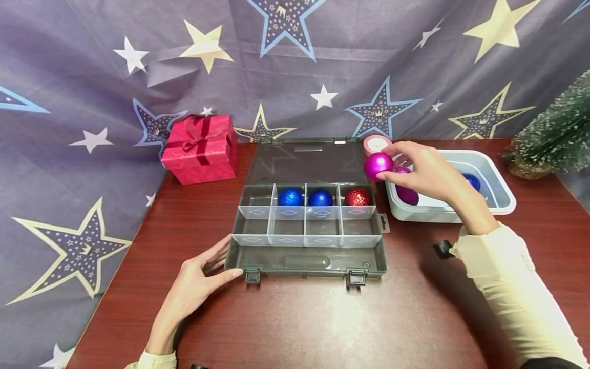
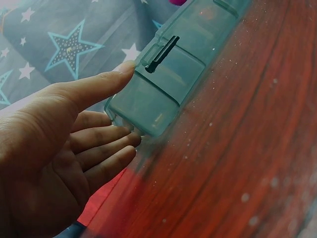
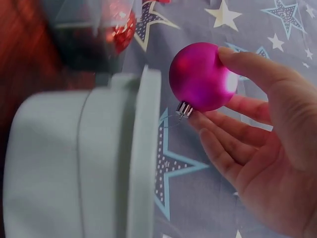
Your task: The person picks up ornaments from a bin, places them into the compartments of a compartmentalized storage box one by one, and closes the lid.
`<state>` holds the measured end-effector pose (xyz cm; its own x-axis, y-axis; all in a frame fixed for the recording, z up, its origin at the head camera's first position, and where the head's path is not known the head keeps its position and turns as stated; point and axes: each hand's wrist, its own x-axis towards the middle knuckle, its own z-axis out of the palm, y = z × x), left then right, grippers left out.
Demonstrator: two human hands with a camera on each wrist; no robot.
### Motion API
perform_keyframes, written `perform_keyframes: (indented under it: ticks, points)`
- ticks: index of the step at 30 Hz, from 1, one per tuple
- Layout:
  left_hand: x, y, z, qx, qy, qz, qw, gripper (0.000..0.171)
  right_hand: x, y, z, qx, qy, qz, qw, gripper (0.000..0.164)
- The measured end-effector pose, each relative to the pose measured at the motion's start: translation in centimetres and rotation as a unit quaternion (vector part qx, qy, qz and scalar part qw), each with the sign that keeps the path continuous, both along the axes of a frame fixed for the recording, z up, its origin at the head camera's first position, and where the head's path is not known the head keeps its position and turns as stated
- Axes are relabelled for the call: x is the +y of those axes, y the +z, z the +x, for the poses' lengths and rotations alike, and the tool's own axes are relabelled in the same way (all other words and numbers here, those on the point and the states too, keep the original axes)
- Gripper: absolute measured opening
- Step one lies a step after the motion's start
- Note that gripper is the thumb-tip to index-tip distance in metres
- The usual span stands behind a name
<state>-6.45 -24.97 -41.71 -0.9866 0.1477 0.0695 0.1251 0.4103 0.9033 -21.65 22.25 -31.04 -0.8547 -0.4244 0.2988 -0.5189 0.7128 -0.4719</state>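
Observation:
My right hand (image 1: pixel 426 171) pinches a smooth magenta Christmas bauble (image 1: pixel 378 166) between thumb and fingers, above the left end of a pale tub (image 1: pixel 500 200). Its silver cap and thread loop show in the right wrist view. My left hand (image 1: pixel 191 282) rests at the near left corner of a clear grey divided plastic box (image 1: pixel 306 262), thumb on the front edge and fingers straight along the side. The box's lid (image 1: pixel 309 161) lies back. In its back row sit a glittery blue bauble (image 1: pixel 290 197), a smooth blue bauble (image 1: pixel 320 197) and a glittery red bauble (image 1: pixel 357 197).
Purple baubles (image 1: pixel 407 195) and a blue bauble (image 1: pixel 471 181) lie in the tub. Behind the held bauble is a pink ribbon roll (image 1: pixel 376 145). A red gift box (image 1: pixel 200 149) stands back left, a small frosted tree (image 1: pixel 548 133) at right. Star-patterned cloth hangs behind.

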Motion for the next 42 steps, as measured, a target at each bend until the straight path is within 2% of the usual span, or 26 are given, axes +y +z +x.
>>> perform_keyframes:
  ticks: [12, 22, 26, 34, 42]
  points:
    - [0.1, 0.1, 0.0, 0.000, -0.001, 0.003, 1.0000, 0.072, -4.1, 0.2, -1.3, -0.026, 0.040, -0.034, 0.998, 0.047]
    - [0.0, -0.2, 0.0, -0.004, 0.000, -0.004, 1.0000, 0.073, -8.1, 0.3, -2.1, -0.077, 0.065, -0.039, 0.994, 0.053]
    - [0.0, -0.2, 0.0, -0.006, 0.001, -0.006, 1.0000, 0.074, -9.3, 0.1, -2.2, -0.071, 0.072, -0.035, 0.994, 0.055]
    - [0.0, -0.3, -0.1, -0.003, 0.004, -0.010, 0.9999, 0.073, -11.4, -0.4, -2.9, -0.052, 0.112, -0.037, 0.992, 0.049]
    - [0.1, 0.0, 0.0, 0.000, 0.001, -0.003, 1.0000, 0.072, -13.5, -0.8, -3.5, -0.068, 0.130, -0.031, 0.989, 0.049]
